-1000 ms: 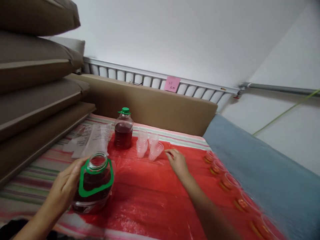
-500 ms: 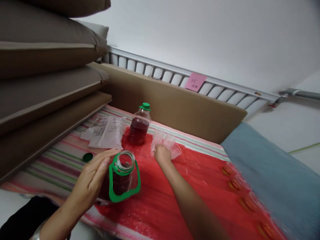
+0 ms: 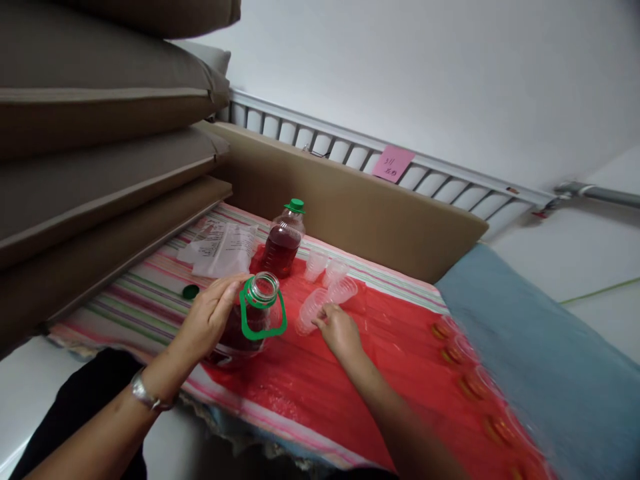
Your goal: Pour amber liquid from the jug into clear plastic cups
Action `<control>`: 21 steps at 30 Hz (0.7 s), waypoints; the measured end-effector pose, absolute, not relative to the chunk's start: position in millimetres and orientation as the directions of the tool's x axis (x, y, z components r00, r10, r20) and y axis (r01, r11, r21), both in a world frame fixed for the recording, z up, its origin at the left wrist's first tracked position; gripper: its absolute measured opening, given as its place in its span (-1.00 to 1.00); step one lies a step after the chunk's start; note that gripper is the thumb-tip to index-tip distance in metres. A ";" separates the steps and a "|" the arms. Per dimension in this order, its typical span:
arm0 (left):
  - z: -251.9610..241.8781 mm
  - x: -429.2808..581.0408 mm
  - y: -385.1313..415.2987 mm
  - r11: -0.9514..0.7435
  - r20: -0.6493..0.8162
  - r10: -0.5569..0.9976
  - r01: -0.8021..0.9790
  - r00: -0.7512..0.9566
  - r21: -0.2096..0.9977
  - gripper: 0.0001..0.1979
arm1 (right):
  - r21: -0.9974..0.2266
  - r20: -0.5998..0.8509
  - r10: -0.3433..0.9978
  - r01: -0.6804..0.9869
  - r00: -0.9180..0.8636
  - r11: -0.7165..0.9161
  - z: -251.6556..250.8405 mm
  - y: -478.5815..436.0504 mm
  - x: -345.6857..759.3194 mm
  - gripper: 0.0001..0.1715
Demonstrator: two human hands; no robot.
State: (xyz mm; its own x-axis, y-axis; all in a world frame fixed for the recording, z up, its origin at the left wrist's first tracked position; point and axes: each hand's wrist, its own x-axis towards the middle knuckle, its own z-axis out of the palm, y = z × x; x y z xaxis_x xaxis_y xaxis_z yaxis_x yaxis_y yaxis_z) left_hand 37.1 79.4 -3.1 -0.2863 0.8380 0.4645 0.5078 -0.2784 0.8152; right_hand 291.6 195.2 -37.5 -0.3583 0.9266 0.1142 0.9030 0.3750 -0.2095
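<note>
Right hand [image 3: 341, 332] at the near cup stack [image 3: 311, 309], left hand [image 3: 213, 312] on an uncapped jug [image 3: 236, 339]

Tilted on the red sheet [image 3: 305, 380], the stack meets right thumb and fingertips — whether gripped, I cannot tell. The left lies along the jug's side, its hold unclear. Beyond: more cups [image 3: 335, 272], a capped jug [image 3: 281, 252].

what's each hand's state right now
Left hand: open, against the clear bottle with green loop handle.
Right hand: at stacked clear plastic cups; grip cannot be told.

My jug [image 3: 239, 341] of dark red drink [image 3: 231, 325] has a green handle [image 3: 265, 333]; the bottle [image 3: 281, 248] by the red sheet's [image 3: 310, 380] far left corner has a green cap [image 3: 295, 205]. The cloth [image 3: 135, 303] is striped pink, green and white.
</note>
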 end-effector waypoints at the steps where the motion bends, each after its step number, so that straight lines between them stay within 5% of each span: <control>1: -3.4 37.0 79.4 -0.282 0.467 0.837 0.507 -0.285 0.815 -0.49 | -0.232 0.127 0.921 0.892 -0.369 0.389 -36.5 193.4 292.8 -0.95; 8: -5.9 34.7 78.7 -0.306 0.499 0.815 0.514 -0.293 0.801 -0.47 | -0.329 0.239 0.889 0.829 -0.390 0.452 -15.2 187.9 299.7 -0.96; 14: -5.7 34.6 78.5 -0.316 0.508 0.810 0.512 -0.292 0.799 -0.48 | -0.282 0.338 0.890 0.870 -0.305 0.405 3.8 186.4 338.7 -0.94; 21: -6.6 34.5 78.4 -0.333 0.522 0.804 0.512 -0.285 0.792 -0.49 | -0.294 0.220 0.951 0.914 -0.219 0.278 -29.7 189.7 356.8 -0.92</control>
